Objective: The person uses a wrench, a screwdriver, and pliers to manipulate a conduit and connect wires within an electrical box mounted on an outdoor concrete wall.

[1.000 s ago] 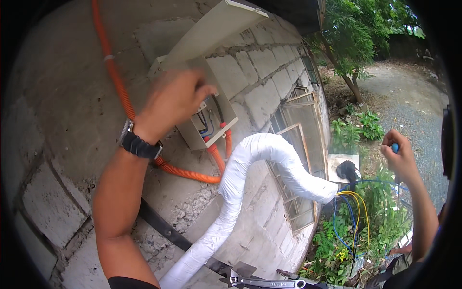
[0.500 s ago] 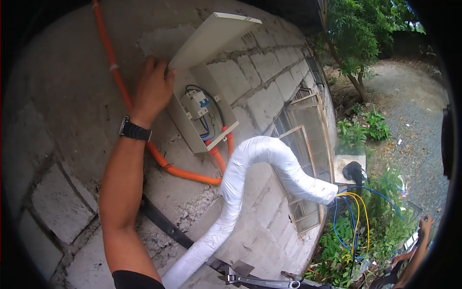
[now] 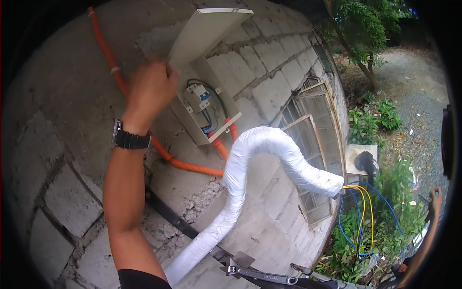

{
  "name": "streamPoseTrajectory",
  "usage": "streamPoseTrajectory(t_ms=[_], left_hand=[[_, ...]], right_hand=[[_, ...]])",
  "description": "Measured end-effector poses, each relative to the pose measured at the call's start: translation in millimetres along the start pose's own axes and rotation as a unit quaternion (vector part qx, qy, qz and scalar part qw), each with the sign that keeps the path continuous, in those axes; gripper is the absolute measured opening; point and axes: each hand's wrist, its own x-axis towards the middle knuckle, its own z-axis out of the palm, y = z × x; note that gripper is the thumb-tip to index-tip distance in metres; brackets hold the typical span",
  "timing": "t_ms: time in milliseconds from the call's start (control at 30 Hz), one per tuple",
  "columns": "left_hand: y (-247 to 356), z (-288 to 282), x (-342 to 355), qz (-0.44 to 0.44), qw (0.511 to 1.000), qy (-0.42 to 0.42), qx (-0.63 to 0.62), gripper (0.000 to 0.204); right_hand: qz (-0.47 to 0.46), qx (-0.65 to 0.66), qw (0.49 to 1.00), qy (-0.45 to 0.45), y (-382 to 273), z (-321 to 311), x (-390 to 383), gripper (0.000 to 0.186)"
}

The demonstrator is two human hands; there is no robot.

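My left hand (image 3: 150, 89), blurred, grips the lower left edge of the raised beige cover (image 3: 207, 33) of a wall-mounted electrical box (image 3: 197, 120). Inside the box sit a breaker (image 3: 202, 94) with a blue switch and several wires; two orange conduit ends (image 3: 219, 146) enter from below. A long orange corrugated conduit (image 3: 187, 164) runs behind my wrist. A thick white-wrapped pipe (image 3: 255, 143) bends below the box, with yellow and blue wires (image 3: 364, 202) out of its end. My right hand (image 3: 435, 197), small at the far right rim, holds a blue-handled tool, mostly hidden.
A rough block wall (image 3: 72, 202) surrounds the box. An open metal-framed window (image 3: 313, 139) is to the right. A dark rail (image 3: 173, 221) crosses below, with an adjustable wrench (image 3: 260, 274) at the bottom. Beyond are plants (image 3: 385, 115), a tree and a gravel path (image 3: 414, 96).
My left hand has moved from over the box's inside up and left onto the cover. My right hand has dropped down and right to the frame's rim, still with the blue tool.
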Motion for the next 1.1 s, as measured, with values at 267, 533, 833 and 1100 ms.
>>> streamPoseTrajectory(t_ms=[267, 533, 833, 1100], left_hand=[[152.0, 11.2, -60.6, 0.197, 0.805, -0.289, -0.479, 0.051], [224.2, 46.1, -74.5, 0.026, 0.424, -0.379, -0.822, 0.043], [215.0, 92.1, -87.5, -0.043, 0.299, -0.332, -0.894, 0.037], [215.6, 106.3, -94.5, -0.111, 0.303, -0.279, -0.905, 0.033]], right_hand=[[-0.474, -0.033, 0.876, -0.081, -415.7, 94.1, -84.0, 0.023], [-0.658, -0.025, 0.75, -0.065, -537.6, 135.6, -163.1, 0.023], [-0.716, -0.059, 0.687, -0.111, -567.7, 162.4, -171.2, 0.026], [-0.669, -0.028, 0.731, -0.132, -583.1, 165.3, -173.8, 0.036]])
